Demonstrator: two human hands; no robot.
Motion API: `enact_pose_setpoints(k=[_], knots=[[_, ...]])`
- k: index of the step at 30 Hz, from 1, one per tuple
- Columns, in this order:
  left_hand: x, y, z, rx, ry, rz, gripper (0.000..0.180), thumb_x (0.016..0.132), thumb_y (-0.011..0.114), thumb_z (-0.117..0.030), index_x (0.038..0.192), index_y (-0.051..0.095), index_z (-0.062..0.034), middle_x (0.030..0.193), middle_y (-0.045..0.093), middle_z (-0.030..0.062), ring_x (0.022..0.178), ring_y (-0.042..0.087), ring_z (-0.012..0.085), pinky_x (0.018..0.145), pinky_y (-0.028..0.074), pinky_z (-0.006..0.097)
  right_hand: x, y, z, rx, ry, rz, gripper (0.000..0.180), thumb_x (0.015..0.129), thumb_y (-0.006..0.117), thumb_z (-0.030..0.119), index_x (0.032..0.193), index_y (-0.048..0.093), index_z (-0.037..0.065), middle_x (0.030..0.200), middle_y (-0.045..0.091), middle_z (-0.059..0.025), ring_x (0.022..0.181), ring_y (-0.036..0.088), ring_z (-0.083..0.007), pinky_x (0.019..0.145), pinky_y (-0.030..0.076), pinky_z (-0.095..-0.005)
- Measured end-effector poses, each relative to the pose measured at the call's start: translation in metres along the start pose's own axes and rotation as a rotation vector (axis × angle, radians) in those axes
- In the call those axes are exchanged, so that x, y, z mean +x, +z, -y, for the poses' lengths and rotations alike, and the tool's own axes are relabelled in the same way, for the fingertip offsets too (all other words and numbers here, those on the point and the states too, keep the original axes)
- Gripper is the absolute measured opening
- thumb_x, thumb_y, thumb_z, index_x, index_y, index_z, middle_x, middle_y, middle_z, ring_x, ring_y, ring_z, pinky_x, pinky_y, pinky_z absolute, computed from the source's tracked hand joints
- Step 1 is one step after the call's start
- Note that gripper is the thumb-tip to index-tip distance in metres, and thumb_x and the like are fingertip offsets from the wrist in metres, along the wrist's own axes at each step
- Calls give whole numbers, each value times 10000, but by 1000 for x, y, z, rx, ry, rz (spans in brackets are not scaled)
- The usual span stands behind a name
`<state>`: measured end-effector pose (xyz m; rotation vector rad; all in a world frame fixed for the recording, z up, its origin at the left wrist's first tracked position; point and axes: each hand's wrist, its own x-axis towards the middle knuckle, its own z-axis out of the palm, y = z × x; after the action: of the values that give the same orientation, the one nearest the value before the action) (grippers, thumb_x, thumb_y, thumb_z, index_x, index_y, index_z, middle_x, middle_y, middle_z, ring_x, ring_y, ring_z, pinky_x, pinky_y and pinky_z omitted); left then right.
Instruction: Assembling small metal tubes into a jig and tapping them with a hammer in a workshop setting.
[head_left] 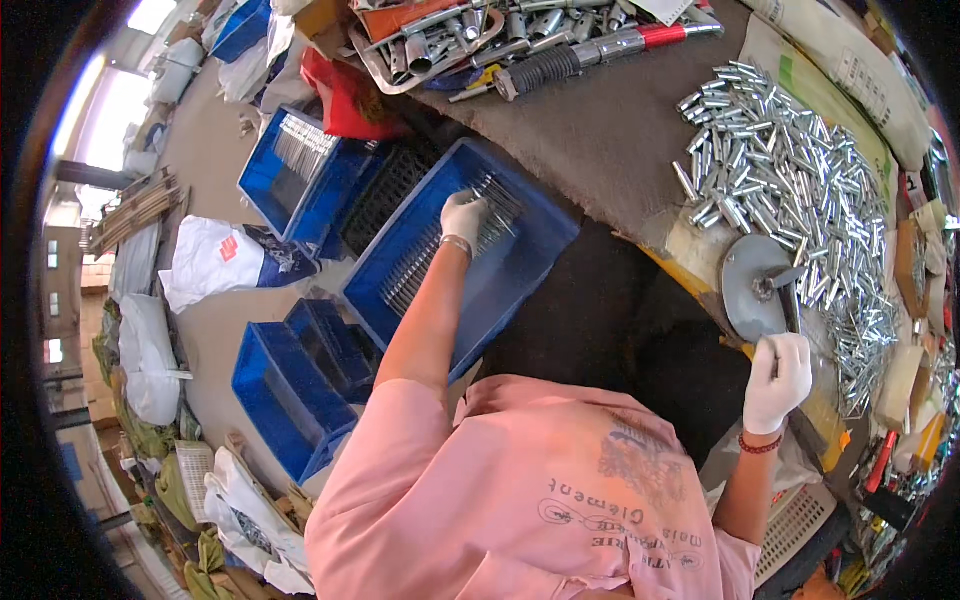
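**Left hand in the blue crate, right hand at the disc**

Pale sacks (850, 70) with green and dark print lie along the far table edge, beyond the heap of shiny metal tubes (790, 190). A white bag (215, 260) with a red patch sits on the floor. Your gloved left hand (463, 217) reaches into the blue crate (520, 270), fingers curled onto thin metal rods (440, 250). Your gloved right hand (777, 370) rests loosely closed just below the grey metal disc (752, 285); whether it grips anything, you cannot tell. More blue crates (290, 385) stand nearby.

The gloved left hand (463, 217) reaches into the blue plastic crate (520, 270) onto thin metal rods (430, 255); beside the crate, the gloved right hand (778, 368) rests below a grey metal disc (752, 285).
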<state>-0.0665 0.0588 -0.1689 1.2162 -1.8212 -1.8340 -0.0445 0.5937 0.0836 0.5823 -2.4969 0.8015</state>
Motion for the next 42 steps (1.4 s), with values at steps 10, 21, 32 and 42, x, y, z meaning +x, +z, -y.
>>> enact_pose_setpoints(k=[10,21,32,42], knots=[[75,26,29,684,185,-219,398,871,849,-129,1195,706,54,1143,776,280,1083,748,450,939,572,461,-2,10,-8,-29,-53,-1,86,876,750,-11,927,727,54,819,653,-107,674,637,-308,606,502,-393],[49,7,15,179,528,-397,330,960,828,-279,1113,754,4,1037,787,159,928,711,258,920,566,378,1,12,-4,-6,4,4,116,823,819,69,903,739,95,802,664,-88,682,655,-317,611,521,-419],[-205,147,-260,544,1407,627,206,823,788,-23,1018,778,-90,1090,762,129,1064,705,370,973,543,448,4,4,-1,41,-50,-97,160,812,856,109,834,698,99,754,649,-76,669,655,-316,604,522,-423],[-191,168,-260,781,1217,918,110,871,790,-51,959,729,-23,963,715,149,926,697,342,841,539,421,-40,-57,5,-11,-10,-4,162,824,871,181,899,732,145,844,675,-49,748,689,-291,667,560,-405]])
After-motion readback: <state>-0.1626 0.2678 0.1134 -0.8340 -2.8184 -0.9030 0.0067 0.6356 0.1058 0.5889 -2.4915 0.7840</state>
